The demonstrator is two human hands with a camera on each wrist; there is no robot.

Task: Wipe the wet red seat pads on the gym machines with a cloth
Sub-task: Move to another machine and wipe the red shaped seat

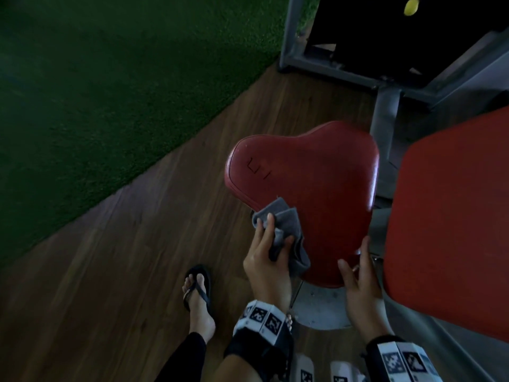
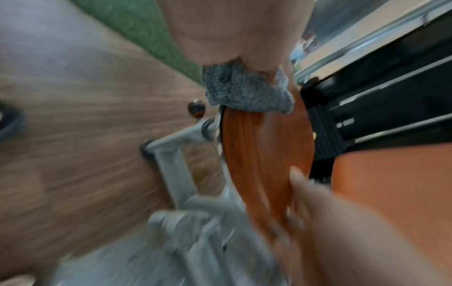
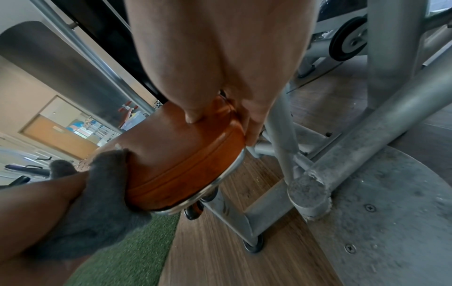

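A red seat pad [image 1: 308, 188] fills the middle of the head view. My left hand [image 1: 271, 238] grips a crumpled grey cloth [image 1: 287, 221] and presses it against the pad's near left edge. My right hand [image 1: 355, 260] holds the pad's near right corner. In the right wrist view its thumb [image 3: 193, 116] lies on the seat pad [image 3: 183, 154] and its fingers curl under the rim, with the cloth [image 3: 97, 203] at the other edge. The left wrist view is blurred but shows the cloth [image 2: 244, 91] on the pad's edge [image 2: 266, 154].
A second, larger red pad [image 1: 454, 230] stands close on the right. The grey machine frame [image 1: 385, 119] and a round metal base plate [image 1: 322, 307] lie behind and under the seat. The wood floor [image 1: 137, 271] meets green turf [image 1: 110, 92] on the left. My sandalled foot [image 1: 198, 293] stands beside the seat.
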